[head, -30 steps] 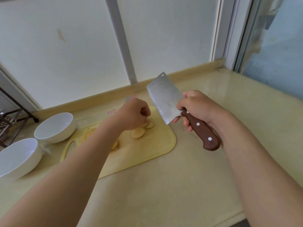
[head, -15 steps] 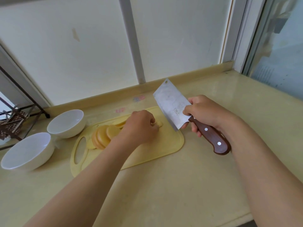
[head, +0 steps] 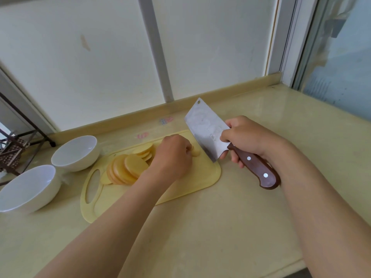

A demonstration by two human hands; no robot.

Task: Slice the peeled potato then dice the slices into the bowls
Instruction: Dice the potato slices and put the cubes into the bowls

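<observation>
1. Yellow plastic made up the cutting board (head: 200, 181) on the counter (head: 220, 227), seen from the head camera. Potato slices (head: 128, 167) lay fanned in an overlapping row across its left half, so the slicing looked largely done.
2. No dice showed anywhere. The far bowl (head: 76, 153) and the near bowl (head: 26, 189), both white and just left of the board, looked empty, so I judged that the dicing had not begun.
3. The left hand (head: 172, 155) sat on the board's right part with its fingers curled under and its knuckles toward the blade. It held down a small end piece (head: 195, 152) that poked out beside them; the fingertips were hidden.
4. The right hand (head: 247, 137) was wrapped firmly round the wooden handle of the cleaver (head: 204, 127), with thumb and forefinger on the blade near its heel. The blade was raised and tilted just beside the end piece, apparently clear of it.
</observation>
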